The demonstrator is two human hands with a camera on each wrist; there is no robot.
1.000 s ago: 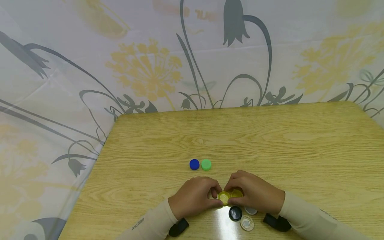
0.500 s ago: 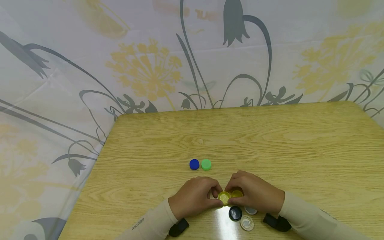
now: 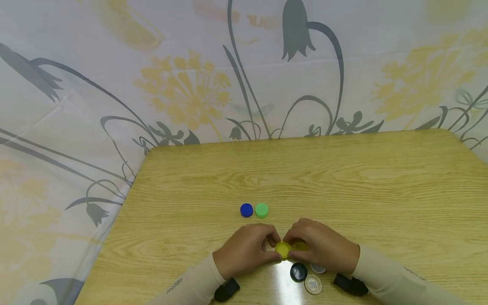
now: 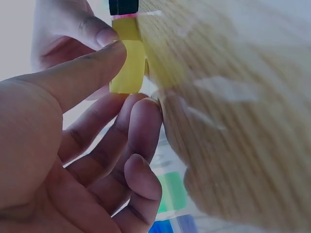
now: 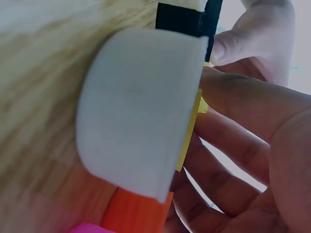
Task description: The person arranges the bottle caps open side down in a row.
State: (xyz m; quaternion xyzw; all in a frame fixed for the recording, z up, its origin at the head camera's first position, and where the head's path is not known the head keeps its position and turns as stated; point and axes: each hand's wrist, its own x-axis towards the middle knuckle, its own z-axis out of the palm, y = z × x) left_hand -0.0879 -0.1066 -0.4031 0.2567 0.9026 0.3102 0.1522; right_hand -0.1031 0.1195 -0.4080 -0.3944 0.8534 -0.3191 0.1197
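Note:
A yellow bottle cap (image 3: 283, 250) sits between my two hands near the front of the table in the head view. My left hand (image 3: 248, 249) pinches it from the left, thumb in front and fingers behind. From the other side my right hand (image 3: 324, 245) has its thumb and index fingertips on the cap's right edge. A second yellow cap (image 3: 301, 246) shows within the curve of the right hand, partly covered by it. In the left wrist view, the left thumb presses the side of the yellow cap (image 4: 129, 68).
Just in front of the right hand lie a black cap (image 3: 298, 272), a cream cap (image 3: 313, 284) and a partly hidden grey cap (image 3: 317, 268). Farther back, a blue cap (image 3: 246, 210) and a green cap (image 3: 261, 210) lie side by side on the wooden table (image 3: 343, 178).
The pinched yellow cap has shifted slightly back and left, and its inside now looks evenly yellow instead of pale at the centre. Both hands keep their hold; the head view has shifted slightly.

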